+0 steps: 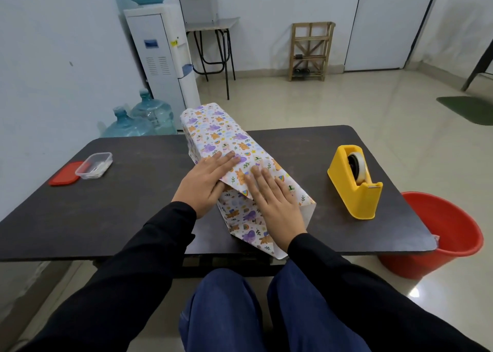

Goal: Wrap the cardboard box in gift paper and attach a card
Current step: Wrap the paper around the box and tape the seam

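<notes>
Head view. Gift paper [221,138], printed with purple and orange figures, is seen wrapped as a long parcel at centre frame on the dark table [120,213]. The cardboard box itself is not seen; it is judged to lie inside. The parcel's long axis runs from upper centre of the frame down toward lower right of centre, slantwise to the table edge. The near end is an unfolded open sleeve of paper reaching just over the near edge.

Left hand [208,181] is laid flat, fingers straight, across the left top edge of the parcel at mid-length. Right hand [274,199] is laid flat beside it, fingers straight, pressing the top where a paper edge crosses. Nothing is grasped by either.

Tape dispenser [354,183], yellow, a roll seated in it, stands right of centre, apart from the parcel. The right hand is the nearer to it, so the taping of the seam is judged to fall to that hand while the left one holds the paper down.

Clear plastic tub [94,165], at the left of the frame, holds something small and white; whether it is the card cannot be told. Its red lid [65,177] lies against it. Red bucket [440,234] stands on the floor at lower right; its contents are hidden.
</notes>
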